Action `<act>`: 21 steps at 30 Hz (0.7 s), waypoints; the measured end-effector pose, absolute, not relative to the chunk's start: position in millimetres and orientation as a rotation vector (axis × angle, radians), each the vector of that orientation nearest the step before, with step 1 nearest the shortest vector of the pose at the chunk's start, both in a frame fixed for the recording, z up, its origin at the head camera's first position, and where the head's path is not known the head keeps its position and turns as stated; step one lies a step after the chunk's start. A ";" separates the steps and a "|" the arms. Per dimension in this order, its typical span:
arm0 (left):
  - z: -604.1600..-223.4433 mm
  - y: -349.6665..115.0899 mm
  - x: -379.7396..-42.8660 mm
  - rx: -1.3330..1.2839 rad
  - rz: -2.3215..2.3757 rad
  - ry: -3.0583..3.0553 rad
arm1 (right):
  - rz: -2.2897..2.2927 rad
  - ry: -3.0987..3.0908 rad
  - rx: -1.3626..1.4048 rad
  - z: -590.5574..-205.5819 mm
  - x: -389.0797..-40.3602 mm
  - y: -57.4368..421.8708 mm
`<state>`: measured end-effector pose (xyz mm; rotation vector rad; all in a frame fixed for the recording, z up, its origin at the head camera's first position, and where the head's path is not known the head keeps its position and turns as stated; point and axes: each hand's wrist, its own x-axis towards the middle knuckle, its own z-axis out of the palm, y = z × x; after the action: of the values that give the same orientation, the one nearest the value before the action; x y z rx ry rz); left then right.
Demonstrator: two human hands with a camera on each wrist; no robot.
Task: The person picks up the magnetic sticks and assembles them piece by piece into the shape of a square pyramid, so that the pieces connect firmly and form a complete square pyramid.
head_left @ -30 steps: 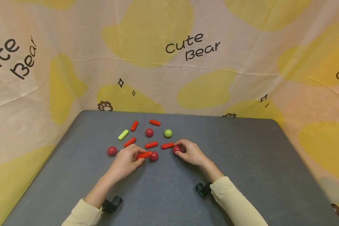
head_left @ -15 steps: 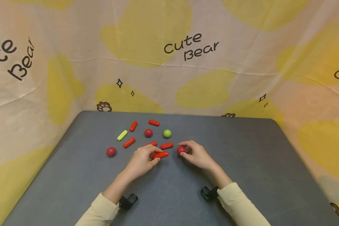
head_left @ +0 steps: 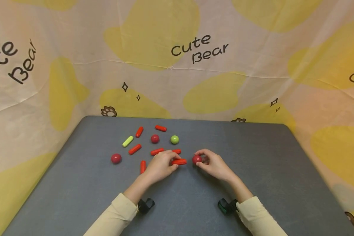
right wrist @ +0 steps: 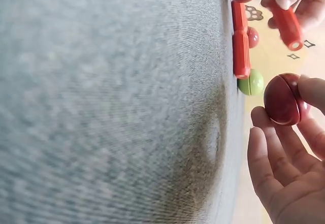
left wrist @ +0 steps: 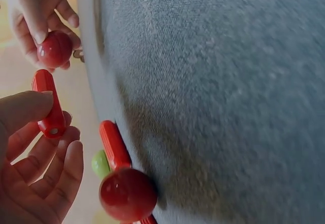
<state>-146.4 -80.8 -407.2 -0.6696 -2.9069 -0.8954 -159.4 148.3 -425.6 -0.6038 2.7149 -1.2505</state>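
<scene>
My left hand (head_left: 161,166) pinches a red ribbed rod (head_left: 179,162) with thumb and fingers; its end shows a small pale round spot in the wrist views. To the right, my right hand (head_left: 214,165) holds a shiny red ball (head_left: 197,159) with a seam round it. A narrow gap separates rod and ball in the head view, and both are raised off the table in the wrist views. Behind my left hand lie two more red rods, one (head_left: 157,151) partly covered by the fingers. Another red ball (left wrist: 128,194) rests on the table, hidden by my left hand in the head view.
Toward the back of the grey table (head_left: 268,164) are a green ball (head_left: 174,139), a red ball (head_left: 154,139), a light green rod (head_left: 127,141) and several red rods. A red ball (head_left: 116,158) sits at the left. A printed cloth (head_left: 212,82) surrounds the table.
My left hand has moved right with the red rod, uncovering another red rod behind it. My right hand has shifted slightly right and nearer with the red ball.
</scene>
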 end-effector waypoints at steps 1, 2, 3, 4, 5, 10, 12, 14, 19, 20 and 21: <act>-408.1 -79.0 -147.7 -0.676 -0.885 -2.912 | -1.257 2.704 -0.601 -426.1 -158.7 149.2; -408.8 -77.4 -149.1 -0.684 -0.877 -2.915 | -1.265 2.693 -0.600 -426.4 -158.1 149.8; -408.9 -75.7 -150.2 -0.692 -0.868 -2.918 | -1.271 2.683 -0.599 -426.8 -157.5 150.4; -409.1 -74.0 -151.4 -0.700 -0.856 -2.921 | -1.278 2.676 -0.599 -427.1 -157.0 150.8; -409.4 -72.5 -152.4 -0.711 -0.839 -2.924 | -1.285 2.670 -0.600 -427.4 -156.6 151.2; -409.7 -65.8 -155.7 -0.741 -0.778 -2.939 | -1.302 2.666 -0.610 -428.5 -155.2 152.2; -410.3 -63.7 -156.6 -0.743 -0.768 -2.941 | -1.303 2.667 -0.610 -429.1 -155.1 152.4; -410.9 -62.0 -157.4 -0.743 -0.762 -2.944 | -1.303 2.666 -0.615 -429.8 -155.2 152.6; -411.9 -59.4 -158.8 -0.745 -0.769 -2.953 | -1.313 2.648 -0.640 -431.9 -155.9 152.1; -411.9 -59.1 -158.9 -0.744 -0.773 -2.955 | -1.314 2.645 -0.641 -432.0 -155.9 152.0; -411.9 -58.9 -159.0 -0.744 -0.776 -2.957 | -1.313 2.644 -0.643 -432.1 -156.0 151.9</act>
<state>-159.0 -58.9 -411.9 -0.7436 -2.9567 -0.7755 -156.0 151.9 -432.1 -0.6435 2.6438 -1.3131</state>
